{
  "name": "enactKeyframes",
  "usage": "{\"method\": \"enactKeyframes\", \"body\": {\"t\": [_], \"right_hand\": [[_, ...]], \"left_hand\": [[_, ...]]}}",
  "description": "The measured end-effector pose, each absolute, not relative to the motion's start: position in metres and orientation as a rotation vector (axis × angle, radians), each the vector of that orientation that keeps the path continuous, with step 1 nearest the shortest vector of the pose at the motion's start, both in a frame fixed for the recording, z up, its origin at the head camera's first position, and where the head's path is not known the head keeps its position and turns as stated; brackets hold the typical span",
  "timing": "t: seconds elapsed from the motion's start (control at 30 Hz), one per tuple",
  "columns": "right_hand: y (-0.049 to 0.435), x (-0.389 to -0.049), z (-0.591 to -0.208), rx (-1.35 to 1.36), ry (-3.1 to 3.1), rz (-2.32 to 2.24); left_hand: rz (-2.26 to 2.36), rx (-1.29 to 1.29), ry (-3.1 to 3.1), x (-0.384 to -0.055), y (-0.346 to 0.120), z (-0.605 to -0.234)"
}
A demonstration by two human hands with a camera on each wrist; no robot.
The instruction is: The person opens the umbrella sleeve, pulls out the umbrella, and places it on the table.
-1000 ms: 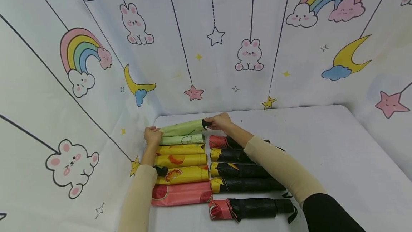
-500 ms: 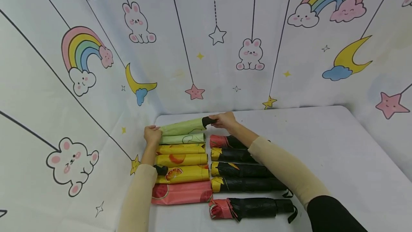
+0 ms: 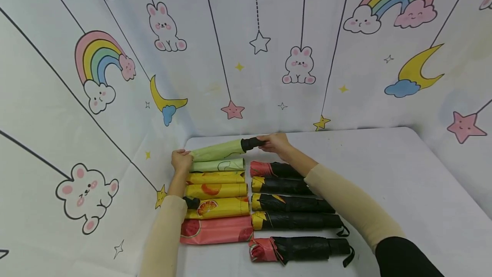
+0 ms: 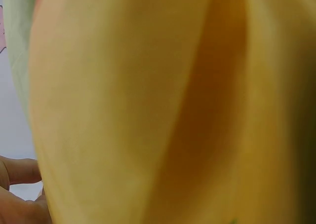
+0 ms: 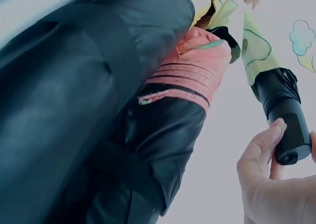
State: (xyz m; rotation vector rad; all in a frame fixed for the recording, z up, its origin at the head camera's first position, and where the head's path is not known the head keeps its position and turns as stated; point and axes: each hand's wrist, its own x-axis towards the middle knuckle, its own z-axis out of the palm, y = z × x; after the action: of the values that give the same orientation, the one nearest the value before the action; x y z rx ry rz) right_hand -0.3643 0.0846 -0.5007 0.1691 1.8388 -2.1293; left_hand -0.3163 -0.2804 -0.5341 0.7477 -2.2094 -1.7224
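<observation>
Near the back of the table, my right hand (image 3: 277, 144) grips the black handle of a folded umbrella (image 3: 250, 143). The rest of that umbrella sits inside a light green sleeve (image 3: 217, 151), slightly tilted upward to the right. My left hand (image 3: 181, 161) pinches the sleeve's left end. In the right wrist view, thumb and fingers close round the handle (image 5: 290, 130), with its black shaft end showing at the sleeve's mouth. A big yellow sleeve (image 4: 123, 86) blocks most of the left wrist view, and only part of my left hand (image 4: 22, 199) shows there.
Below lie another pale green sleeve (image 3: 218, 165), several yellow fruit-print sleeves (image 3: 217, 190) and a pink watermelon one (image 3: 217, 230). Beside them runs a column of folded black umbrellas (image 3: 296, 221) with yellow or pink tips, some under my right forearm. Cartoon-printed cloth (image 3: 230, 80) walls the white table (image 3: 384, 161).
My right hand has moved right, drawing more of the black umbrella out of the green sleeve. My left hand has stayed at the sleeve's left end.
</observation>
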Motion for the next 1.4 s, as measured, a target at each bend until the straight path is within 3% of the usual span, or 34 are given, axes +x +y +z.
{"method": "enactKeyframes", "body": {"t": [1.4], "right_hand": [[0.162,-0.351,-0.498,0.219,1.789,-2.191]], "left_hand": [[-1.750,0.781,-2.034,-0.314,-0.283,-0.537]]}}
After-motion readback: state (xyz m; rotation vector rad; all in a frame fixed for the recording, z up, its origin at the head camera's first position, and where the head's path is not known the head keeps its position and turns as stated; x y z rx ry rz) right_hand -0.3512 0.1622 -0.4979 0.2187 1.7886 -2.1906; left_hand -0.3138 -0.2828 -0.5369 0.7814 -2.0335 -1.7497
